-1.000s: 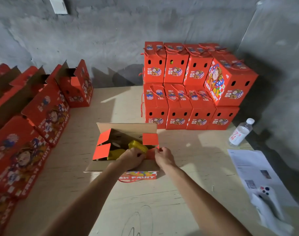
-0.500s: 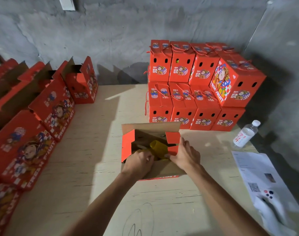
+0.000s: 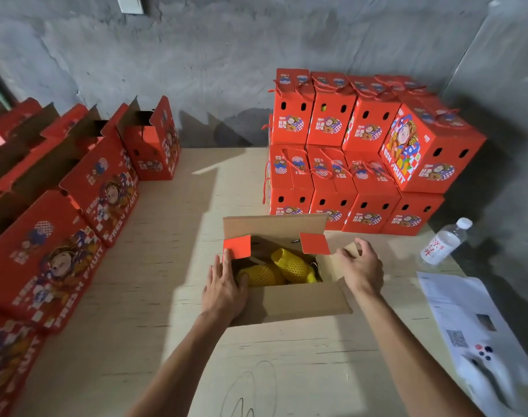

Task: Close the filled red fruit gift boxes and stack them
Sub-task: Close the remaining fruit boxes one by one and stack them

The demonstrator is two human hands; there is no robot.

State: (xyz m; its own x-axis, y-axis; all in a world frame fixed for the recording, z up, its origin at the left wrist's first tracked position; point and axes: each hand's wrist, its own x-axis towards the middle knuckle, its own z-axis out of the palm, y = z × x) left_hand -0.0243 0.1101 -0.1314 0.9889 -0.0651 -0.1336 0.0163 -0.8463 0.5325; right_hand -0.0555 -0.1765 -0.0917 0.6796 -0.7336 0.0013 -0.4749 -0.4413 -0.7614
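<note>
While left hand [image 3: 225,285] lies flat on box [image 3: 298,299], right hand [image 3: 362,267] hovers spread.

An open red gift box [image 3: 289,299] sits mid-desk, flaps up, yellow-netted fruit [image 3: 274,270] inside. Closed boxes [image 3: 347,152] stand stacked far right.

open box [image 3: 286,299] table centre, fruit [image 3: 289,267] inside | closed stack [image 3: 359,164] back-right | unclosed boxes [image 3: 76,212] left edge | bottle [image 3: 444,242] right edge
</note>
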